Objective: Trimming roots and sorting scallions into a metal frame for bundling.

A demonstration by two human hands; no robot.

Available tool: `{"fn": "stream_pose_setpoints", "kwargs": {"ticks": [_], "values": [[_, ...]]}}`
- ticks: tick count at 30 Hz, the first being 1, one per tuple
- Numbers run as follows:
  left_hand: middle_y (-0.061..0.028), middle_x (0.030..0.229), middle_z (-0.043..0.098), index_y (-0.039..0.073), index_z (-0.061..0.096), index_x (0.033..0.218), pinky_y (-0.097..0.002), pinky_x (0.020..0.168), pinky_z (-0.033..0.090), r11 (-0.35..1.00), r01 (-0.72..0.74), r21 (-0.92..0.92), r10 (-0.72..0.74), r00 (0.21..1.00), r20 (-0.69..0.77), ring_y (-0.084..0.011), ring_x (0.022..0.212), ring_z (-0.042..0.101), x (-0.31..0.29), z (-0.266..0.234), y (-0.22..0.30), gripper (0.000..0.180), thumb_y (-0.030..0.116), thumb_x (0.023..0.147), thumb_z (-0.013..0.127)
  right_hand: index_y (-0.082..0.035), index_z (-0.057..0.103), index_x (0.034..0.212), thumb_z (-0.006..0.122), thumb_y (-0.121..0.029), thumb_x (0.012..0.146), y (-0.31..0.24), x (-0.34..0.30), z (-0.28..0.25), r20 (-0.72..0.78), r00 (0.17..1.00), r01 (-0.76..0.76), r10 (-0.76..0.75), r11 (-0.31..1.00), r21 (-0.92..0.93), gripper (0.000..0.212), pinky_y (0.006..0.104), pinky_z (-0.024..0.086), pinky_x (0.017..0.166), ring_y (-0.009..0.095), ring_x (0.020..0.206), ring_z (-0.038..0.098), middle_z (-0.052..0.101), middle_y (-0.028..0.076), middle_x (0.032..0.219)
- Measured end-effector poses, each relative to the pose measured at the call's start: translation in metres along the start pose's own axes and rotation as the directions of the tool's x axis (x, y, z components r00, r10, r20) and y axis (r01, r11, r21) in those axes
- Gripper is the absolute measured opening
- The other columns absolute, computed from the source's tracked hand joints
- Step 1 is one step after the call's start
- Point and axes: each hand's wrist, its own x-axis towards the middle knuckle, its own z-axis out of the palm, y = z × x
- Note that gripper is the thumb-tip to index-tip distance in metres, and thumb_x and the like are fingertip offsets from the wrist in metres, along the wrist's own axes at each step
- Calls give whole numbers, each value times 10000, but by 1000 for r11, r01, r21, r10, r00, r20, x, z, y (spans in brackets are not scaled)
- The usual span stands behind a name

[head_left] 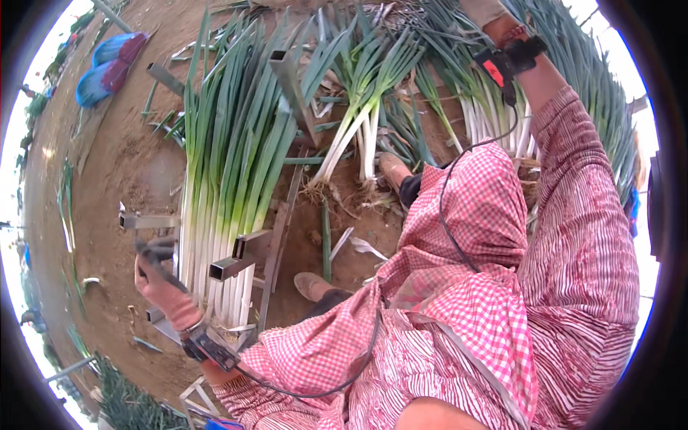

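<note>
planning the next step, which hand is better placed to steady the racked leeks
Probably left: the left hand is beside the rack and its leeks; the right hand is farther off, at the picture's top edge.

Brown dirt floor (127, 172); bright white light (647, 140) beyond.

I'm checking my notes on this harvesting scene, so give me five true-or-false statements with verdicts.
1. Long green-and-white scallions lie in a square-tube metal rack, white ends toward the person. True.
2. The left hand is to the right of the racked scallions. False: the left hand is to their left.
3. The right hand is at the picture's upper edge, partly cut off. True.
4. Only one wrist carries a black strapped device. False: the left wrist and right wrist both do.
5. The cloth over the person's knees is plain blue. False: it is pink-and-white checked cloth.
</note>
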Motion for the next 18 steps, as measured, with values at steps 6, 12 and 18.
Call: {"fn": "stream_pose_setpoints", "kwargs": {"ticks": [6,12,18], "values": [[-81,1071,715,7,682,1150,-284,872,520,968,-182,172,14,726,688,-155,942,663,-33,240,78,264,13,944,517,-105,672,1205,653,-143,934,202,82,-98,144,988,34,-58,986,163,275,267,531,794,80,899,646,699,-22,1020],[-196,1125,678,48,640,1199,-406,948,504,801,-19,598,-457,626,632,-327,1077,652,-65,329,-148,413,242,836,668,-83,687,1131,672,-183,897,264,34,-1,338,877,-368,341,930,15,255,277,520,674,108,752,630,672,3,876],[-204,1301,575,34,499,1364,-480,1036,434,414,-152,897,-601,695,395,-380,1214,545,-79,399,-231,699,389,798,704,-56,683,1099,697,-196,866,342,-14,83,530,539,-773,655,635,1,272,288,513,596,135,668,621,653,29,803]]}}
